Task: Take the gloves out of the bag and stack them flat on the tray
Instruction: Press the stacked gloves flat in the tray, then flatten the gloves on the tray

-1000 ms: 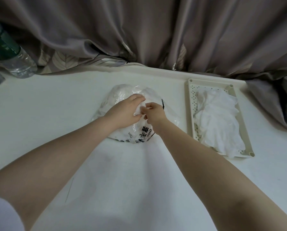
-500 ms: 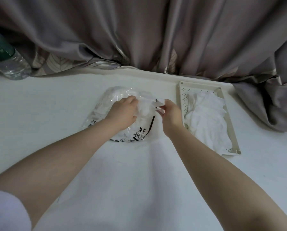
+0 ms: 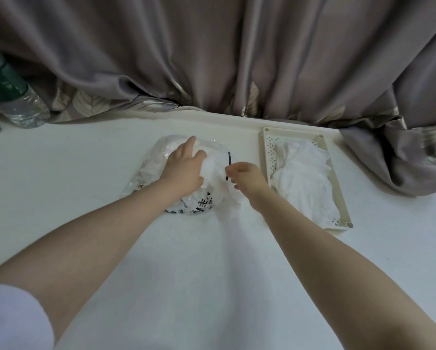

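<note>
glossy crinkled plastic bag [image 3: 161, 170], soft white cloth gloves [image 3: 305, 178], matt perforated plastic tray [image 3: 267, 147]

— What blocks you? 
— The curtain [image 3: 237, 59] crowds the table's [image 3: 212, 286] far edge, a bottle [image 3: 14, 102] stands far left. 
— Open room? 
— Bare tabletop lies between bag [image 3: 161, 157] and tray [image 3: 267, 152].

bag [image 3: 199, 205] | black printed characters, partly hidden, not legible

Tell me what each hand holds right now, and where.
Left hand presses flat on top of the bag. Right hand pinches the bag's open edge; whether a glove is in that grip cannot be told.
</note>
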